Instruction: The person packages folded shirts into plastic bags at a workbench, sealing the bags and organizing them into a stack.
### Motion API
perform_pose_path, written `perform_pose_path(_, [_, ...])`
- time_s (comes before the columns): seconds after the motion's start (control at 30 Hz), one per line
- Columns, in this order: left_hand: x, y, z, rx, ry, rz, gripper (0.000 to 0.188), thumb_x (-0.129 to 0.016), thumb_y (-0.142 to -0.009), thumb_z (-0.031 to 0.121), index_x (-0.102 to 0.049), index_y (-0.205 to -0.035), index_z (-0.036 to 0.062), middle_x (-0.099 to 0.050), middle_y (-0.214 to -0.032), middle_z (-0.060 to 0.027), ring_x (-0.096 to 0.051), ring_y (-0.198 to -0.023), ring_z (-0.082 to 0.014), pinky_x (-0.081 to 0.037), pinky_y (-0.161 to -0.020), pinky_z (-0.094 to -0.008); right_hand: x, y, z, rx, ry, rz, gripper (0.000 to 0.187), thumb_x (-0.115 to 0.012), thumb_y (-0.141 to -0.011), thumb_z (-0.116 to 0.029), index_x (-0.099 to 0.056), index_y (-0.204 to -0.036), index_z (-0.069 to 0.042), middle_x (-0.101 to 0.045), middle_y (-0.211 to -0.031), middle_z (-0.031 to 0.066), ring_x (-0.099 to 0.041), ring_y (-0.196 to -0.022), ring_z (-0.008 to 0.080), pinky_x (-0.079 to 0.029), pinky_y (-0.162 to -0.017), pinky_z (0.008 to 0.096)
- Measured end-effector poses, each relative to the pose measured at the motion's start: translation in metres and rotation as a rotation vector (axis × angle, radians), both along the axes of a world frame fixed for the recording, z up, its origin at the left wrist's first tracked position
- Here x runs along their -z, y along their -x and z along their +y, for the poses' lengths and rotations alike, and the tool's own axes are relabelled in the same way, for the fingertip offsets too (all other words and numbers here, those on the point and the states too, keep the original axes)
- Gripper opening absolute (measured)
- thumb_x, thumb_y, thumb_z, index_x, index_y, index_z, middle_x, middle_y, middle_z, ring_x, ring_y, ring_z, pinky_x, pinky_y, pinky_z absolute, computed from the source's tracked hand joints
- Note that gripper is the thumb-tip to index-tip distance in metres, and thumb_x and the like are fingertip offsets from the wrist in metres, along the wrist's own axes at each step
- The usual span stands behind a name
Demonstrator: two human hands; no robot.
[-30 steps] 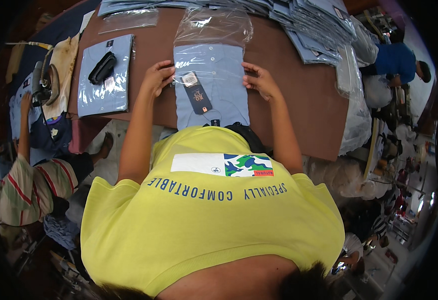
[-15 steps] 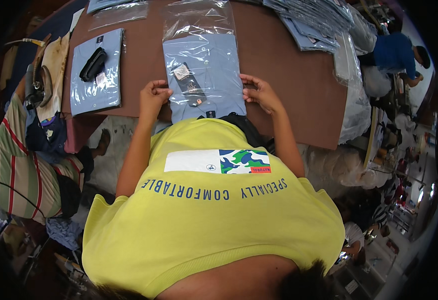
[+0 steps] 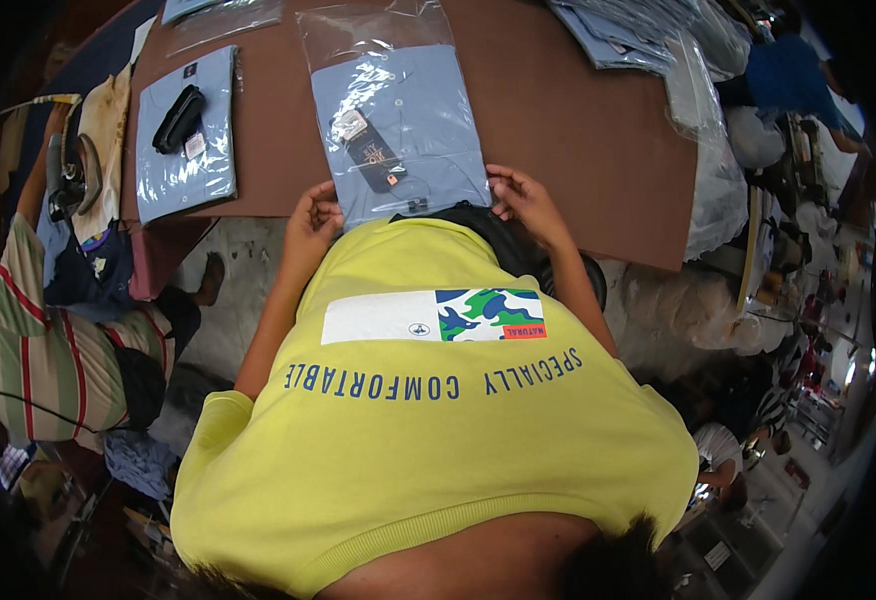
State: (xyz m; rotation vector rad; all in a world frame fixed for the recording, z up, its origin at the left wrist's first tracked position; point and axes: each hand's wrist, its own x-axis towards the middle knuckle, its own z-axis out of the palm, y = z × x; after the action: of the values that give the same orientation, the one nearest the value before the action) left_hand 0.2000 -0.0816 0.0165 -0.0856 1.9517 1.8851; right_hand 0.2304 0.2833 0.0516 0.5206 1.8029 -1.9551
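Observation:
A folded blue shirt in a clear plastic bag [image 3: 423,100] lies flat in front of me, its near end close to my body. Through the film a dark hang tag [image 3: 370,158] shows on the shirt. The bag's loose, unfilled end [image 3: 373,30] stretches away at the far side. My left hand [image 3: 315,215] is closed at the near left corner, fingers bent together on the bag's edge. On the opposite edge, my right hand [image 3: 524,203] pinches the near right corner between thumb and fingers.
Another bagged blue shirt [image 3: 188,165] with a black strap-like object [image 3: 179,120] on it lies left on the brown table [image 3: 578,170]. Bagged shirts [image 3: 623,35] are stacked far right. An iron [image 3: 66,175] is at the left, near a person in striped clothing [image 3: 63,350].
My hands have shifted along the sides to the bag's near corners. The bagged shirt sits slightly farther from me and a little turned. The whole view has also shifted.

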Motion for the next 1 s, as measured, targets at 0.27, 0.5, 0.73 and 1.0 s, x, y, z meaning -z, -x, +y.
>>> perform_pose_path(0.27, [-0.05, -0.006, 0.011, 0.315, 0.768, 0.821, 0.071, -0.071, -0.065, 0.002, -0.048, -0.131, 0.0144, -0.044, -0.132, -0.0077, -0.036, -0.126, -0.03, -0.036, -0.101, -0.0384, -0.013, -0.017, -0.009, -0.412, -0.818, 0.652, 0.062, -0.068, -0.073, -0.007, -0.05, -0.131, -0.02, -0.038, -0.142, 0.004, -0.036, -0.131, 0.0264, -0.032, -0.105, 0.0395])
perform_pose_path(0.5, [-0.027, -0.013, 0.025, 0.316, 0.79, 1.066, 0.049, -0.067, -0.063, -0.001, -0.06, -0.11, 0.0084, -0.057, -0.119, -0.0069, -0.051, -0.114, -0.0277, -0.042, -0.094, -0.0388, -0.003, -0.01, -0.033, -0.463, -1.24, 0.879, 0.057, -0.069, -0.069, -0.007, -0.054, -0.123, -0.016, -0.043, -0.14, 0.002, -0.035, -0.133, 0.0231, -0.029, -0.107, 0.0435])
perform_pose_path(0.73, [-0.027, -0.008, 0.029, 0.202, 0.761, 1.015, 0.025, -0.062, -0.066, -0.005, -0.061, -0.088, 0.0061, -0.055, -0.084, -0.0079, -0.055, -0.083, -0.026, -0.045, -0.073, -0.0371, 0.016, -0.009, -0.042, -0.346, -1.314, 1.022, 0.025, -0.066, -0.07, -0.006, -0.061, -0.094, -0.009, -0.061, -0.098, 0.0031, -0.056, -0.099, 0.021, -0.039, -0.093, 0.0398])
perform_pose_path(1.0, [-0.033, -0.004, 0.032, 0.122, 0.817, 1.085, 0.022, -0.06, -0.066, -0.005, -0.061, -0.084, 0.0073, -0.048, -0.077, -0.0065, -0.052, -0.076, -0.0261, -0.043, -0.067, -0.0374, -0.005, -0.011, -0.059, -0.344, -1.269, 1.217, 0.017, -0.061, -0.072, -0.006, -0.059, -0.089, -0.007, -0.057, -0.089, 0.0055, -0.056, -0.089, 0.0232, -0.043, -0.085, 0.0376])
